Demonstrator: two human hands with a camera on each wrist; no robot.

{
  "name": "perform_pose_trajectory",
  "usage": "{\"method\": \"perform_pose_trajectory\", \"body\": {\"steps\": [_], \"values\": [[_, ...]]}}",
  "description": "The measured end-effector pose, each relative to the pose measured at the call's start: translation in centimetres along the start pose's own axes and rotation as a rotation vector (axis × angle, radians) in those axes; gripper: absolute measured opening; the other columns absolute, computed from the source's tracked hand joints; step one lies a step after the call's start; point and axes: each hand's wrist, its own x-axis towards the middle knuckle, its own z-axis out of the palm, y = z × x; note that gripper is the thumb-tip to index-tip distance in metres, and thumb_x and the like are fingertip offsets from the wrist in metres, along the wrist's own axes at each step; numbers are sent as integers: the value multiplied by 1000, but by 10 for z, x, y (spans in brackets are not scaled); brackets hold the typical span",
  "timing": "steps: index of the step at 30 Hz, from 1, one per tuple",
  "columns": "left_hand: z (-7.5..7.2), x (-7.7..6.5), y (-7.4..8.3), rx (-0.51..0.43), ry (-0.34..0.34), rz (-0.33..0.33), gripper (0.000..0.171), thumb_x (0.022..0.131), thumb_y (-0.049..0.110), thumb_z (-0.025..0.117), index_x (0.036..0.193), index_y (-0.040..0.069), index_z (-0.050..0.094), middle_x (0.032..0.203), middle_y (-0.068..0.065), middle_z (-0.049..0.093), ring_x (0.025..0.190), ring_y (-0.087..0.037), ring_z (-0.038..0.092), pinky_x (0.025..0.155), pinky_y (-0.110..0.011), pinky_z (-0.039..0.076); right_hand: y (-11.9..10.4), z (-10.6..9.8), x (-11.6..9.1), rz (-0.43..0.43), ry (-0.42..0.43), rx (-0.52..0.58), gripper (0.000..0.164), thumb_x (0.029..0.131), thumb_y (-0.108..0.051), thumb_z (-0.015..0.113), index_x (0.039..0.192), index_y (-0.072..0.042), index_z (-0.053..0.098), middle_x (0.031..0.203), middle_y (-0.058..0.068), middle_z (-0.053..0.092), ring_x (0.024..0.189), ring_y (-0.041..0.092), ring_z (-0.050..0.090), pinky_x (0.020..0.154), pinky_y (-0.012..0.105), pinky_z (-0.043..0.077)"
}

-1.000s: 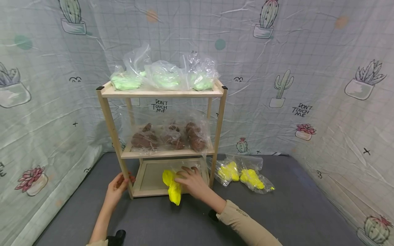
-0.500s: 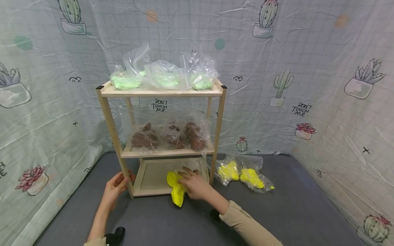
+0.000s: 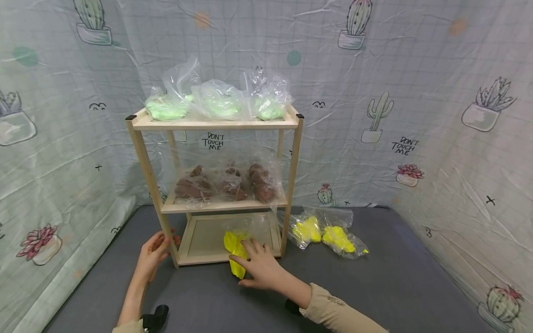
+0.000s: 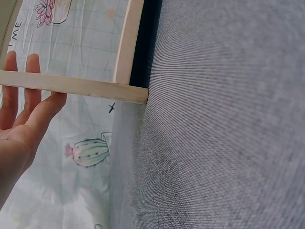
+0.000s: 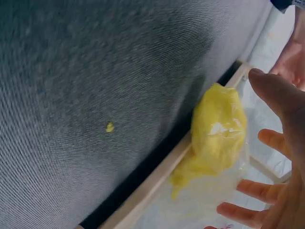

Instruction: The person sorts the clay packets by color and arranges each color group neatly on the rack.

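At the left front post (image 3: 155, 199) of a small wooden shelf rack, my left hand (image 3: 150, 259) holds on loosely; in the left wrist view its fingers (image 4: 32, 90) pass behind the wood. My right hand (image 3: 268, 273) is spread over the front of the bottom shelf, fingers apart. Beneath and beside it lies a clear plastic bag with a bright yellow, clay-like lump (image 3: 234, 240), hanging over the shelf's front edge. The right wrist view shows this yellow bag (image 5: 219, 124) with the fingers (image 5: 259, 191) close by, not wrapped around it; whether a fingertip touches the plastic is unclear.
Bags with pale green lumps (image 3: 220, 104) line the top shelf. Brown lumps in bags (image 3: 233, 187) fill the middle one. Right of the rack, two more yellow bags (image 3: 306, 229) lie on the grey tabletop (image 3: 374, 286). A yellow crumb (image 5: 110, 127) is nearby.
The yellow bag was shifted slightly right, then my right hand let go, its fingers spreading and its thumb swinging out to the left. My left hand stays at the post.
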Motion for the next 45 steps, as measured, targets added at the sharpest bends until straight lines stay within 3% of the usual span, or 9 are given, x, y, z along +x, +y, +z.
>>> {"method": "perform_pose_trajectory", "body": {"steps": [7, 11, 19, 26, 29, 32, 36, 40, 45], "values": [[0, 1, 0, 6, 3, -9, 26, 95, 11, 40, 118, 6, 51, 96, 14, 65, 90, 0, 62, 71, -19, 48, 4, 8, 9, 14, -62, -13, 73, 72, -61, 60, 134, -30, 36, 135, 13, 37, 119, 32, 43, 82, 46, 44], [0, 1, 0, 20, 5, -11, 24, 95, 12, 39, 114, 16, 54, 96, 15, 65, 90, 0, 61, 71, -19, 48, 7, 14, 19, 22, -76, -27, 74, 74, -59, 59, 135, -28, 33, 136, 9, 38, 121, 29, 42, 85, 44, 44], [-1, 1, -2, 34, 13, -30, 36, 95, 14, 40, 124, -7, 40, 96, 16, 65, 91, 1, 61, 72, -17, 47, 5, 23, 40, 60, -54, -53, 75, 76, -63, 53, 134, -20, 34, 133, 2, 45, 120, 23, 45, 86, 42, 44], [-2, 0, -2, 61, 16, -35, 25, 96, 16, 40, 117, 14, 53, 95, 17, 65, 91, 2, 61, 71, -18, 47, 4, 32, 54, 85, -7, -46, 77, 76, -64, 51, 133, -15, 34, 130, -3, 50, 124, 21, 42, 90, 45, 41], [-2, 0, -2, 55, 11, -38, 24, 96, 17, 40, 115, 19, 53, 96, 17, 64, 91, 3, 60, 71, -17, 47, 4, 31, 55, 75, -14, -75, 69, 79, -62, 49, 130, -18, 38, 137, -2, 43, 127, 22, 38, 91, 48, 40], [-2, 0, -3, 56, 5, -36, 24, 96, 16, 40, 116, 19, 53, 96, 18, 64, 92, 3, 60, 71, -17, 46, 4, 29, 52, 58, 13, -148, 56, 81, -60, 49, 123, -24, 44, 137, 2, 40, 125, 23, 38, 89, 47, 40], [-3, 0, -2, 78, 3, -31, 27, 96, 16, 39, 120, 10, 51, 96, 18, 64, 93, 4, 59, 71, -17, 45, 3, 25, 45, 25, 60, -212, 47, 84, -54, 51, 121, -26, 48, 124, -1, 47, 114, 18, 44, 87, 42, 41], [-2, 0, -1, 87, 1, -33, 31, 96, 17, 39, 122, 3, 47, 96, 18, 64, 93, 5, 58, 71, -17, 45, 2, 22, 41, -13, 17, -173, 49, 87, -48, 50, 129, -23, 45, 120, -6, 52, 111, 13, 48, 87, 39, 41], [-1, -1, -1, 85, 12, -40, 25, 96, 17, 40, 118, 14, 52, 95, 19, 64, 92, 5, 59, 71, -17, 45, 2, 21, 39, -34, -23, -75, 48, 89, -43, 49, 131, -22, 40, 122, -7, 53, 112, 12, 50, 85, 37, 42]]}}
